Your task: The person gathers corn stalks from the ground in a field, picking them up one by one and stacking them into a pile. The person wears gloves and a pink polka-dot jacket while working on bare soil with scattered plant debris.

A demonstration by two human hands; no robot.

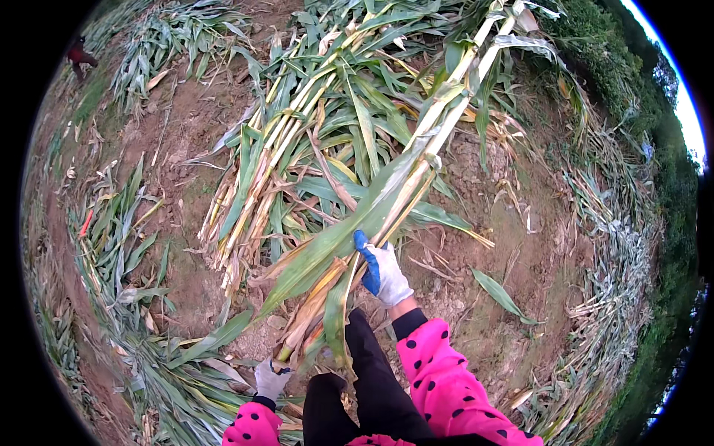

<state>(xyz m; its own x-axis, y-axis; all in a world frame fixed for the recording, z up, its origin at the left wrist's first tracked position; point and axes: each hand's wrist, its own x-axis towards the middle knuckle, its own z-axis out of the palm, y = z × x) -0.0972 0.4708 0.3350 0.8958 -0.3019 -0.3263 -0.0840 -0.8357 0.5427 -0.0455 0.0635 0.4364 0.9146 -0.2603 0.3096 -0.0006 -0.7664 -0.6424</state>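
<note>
A long bundle of cut corn stalks (446,111) slants from the upper right down toward my legs, with broad green leaves and dry husks along it. My right hand (385,273), in a white glove with blue-coated fingers, is closed around its lower middle. At the butt end my left hand (272,379), gloved alike, grips the stalks; its fingers are partly hidden. A wide green leaf (334,237) hangs across the bundle just left of my right hand. Beyond it, a pile of cut corn stalks (290,128) lies on the soil.
More felled corn stalks (173,379) lie at lower left, and a long row (608,267) runs along the right. A red object (86,223) rests among leaves at left. A person (80,56) is far off at upper left. Green bushes (602,50) edge the field.
</note>
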